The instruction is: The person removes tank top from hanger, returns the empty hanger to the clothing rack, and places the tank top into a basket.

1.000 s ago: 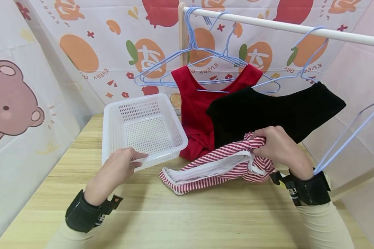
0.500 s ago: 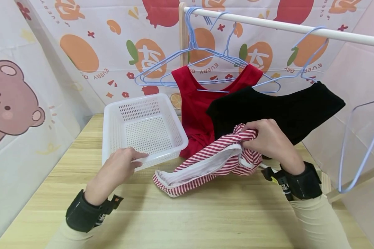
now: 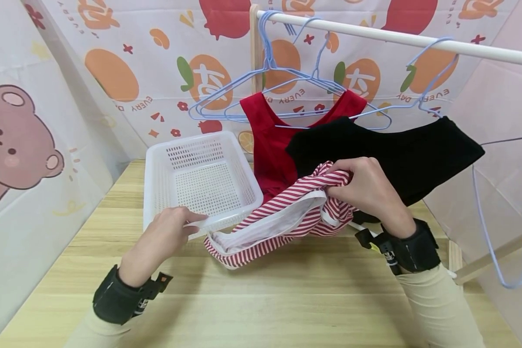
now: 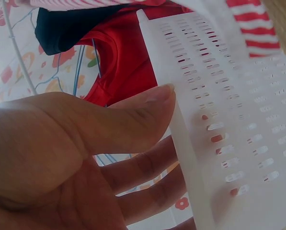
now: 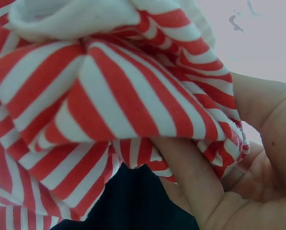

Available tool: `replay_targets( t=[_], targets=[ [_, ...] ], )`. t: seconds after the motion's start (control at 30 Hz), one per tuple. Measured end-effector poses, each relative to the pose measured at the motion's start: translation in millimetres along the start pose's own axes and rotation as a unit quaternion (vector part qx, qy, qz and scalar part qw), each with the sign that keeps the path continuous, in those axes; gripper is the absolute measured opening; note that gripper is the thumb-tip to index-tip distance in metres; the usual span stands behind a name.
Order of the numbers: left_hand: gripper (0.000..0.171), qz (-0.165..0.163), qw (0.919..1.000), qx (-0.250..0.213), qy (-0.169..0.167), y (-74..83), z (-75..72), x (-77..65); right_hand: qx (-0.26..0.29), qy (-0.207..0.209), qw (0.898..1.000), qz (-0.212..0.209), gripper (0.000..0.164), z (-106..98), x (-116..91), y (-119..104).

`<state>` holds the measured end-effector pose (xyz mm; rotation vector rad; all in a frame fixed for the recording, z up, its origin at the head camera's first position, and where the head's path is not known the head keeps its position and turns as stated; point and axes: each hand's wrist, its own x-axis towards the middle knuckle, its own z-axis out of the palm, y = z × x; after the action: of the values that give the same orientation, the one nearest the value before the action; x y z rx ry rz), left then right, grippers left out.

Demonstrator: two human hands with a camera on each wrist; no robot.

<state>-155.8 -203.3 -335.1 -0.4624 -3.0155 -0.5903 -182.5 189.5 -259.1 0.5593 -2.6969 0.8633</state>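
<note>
My left hand [image 3: 163, 238] pinches the near rim of a white perforated plastic basket [image 3: 243, 169], thumb on one side and fingers on the other, as the left wrist view shows. Bunched in my right hand [image 3: 367, 189] is a red-and-white striped garment [image 3: 269, 212] with a white inner lining. Its loose end hangs down to the left, beside the basket's front right corner. In the right wrist view, folds of the striped cloth [image 5: 133, 91] lie between thumb and fingers. The basket's inside holds nothing that I can see.
Behind the striped garment hang a red sleeveless top [image 3: 269, 140] and a black garment [image 3: 400, 150] on blue hangers. A white rail [image 3: 374, 36] carries several more blue hangers [image 3: 230, 92]. One hanger [image 3: 496, 261] dangles at the right. Beneath lies a wooden table [image 3: 261, 309].
My right hand has moved left and slightly away from me, bringing the striped garment closer to the basket. The hanger at the right has swung into fuller view. My left hand stays put.
</note>
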Motion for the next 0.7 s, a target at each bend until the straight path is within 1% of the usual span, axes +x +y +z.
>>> replay_targets(
  t=[0.1, 0.4, 0.7],
  targets=[
    [0.028, -0.004, 1.0, -0.004, -0.004, -0.1, -0.4, 0.6, 0.01, 0.008, 1.0, -0.006, 0.019, 0, 2, -3],
    [0.027, 0.001, 1.0, -0.005, 0.002, -0.4, 0.1, 1.2, 0.029, 0.046, 0.998, -0.029, 0.02, 2, 9, -11],
    [0.027, 0.001, 1.0, -0.006, 0.001, -0.7, 1.5, -0.2, 0.05, 0.054, 0.997, -0.025, 0.023, 8, 23, -25]
  ],
)
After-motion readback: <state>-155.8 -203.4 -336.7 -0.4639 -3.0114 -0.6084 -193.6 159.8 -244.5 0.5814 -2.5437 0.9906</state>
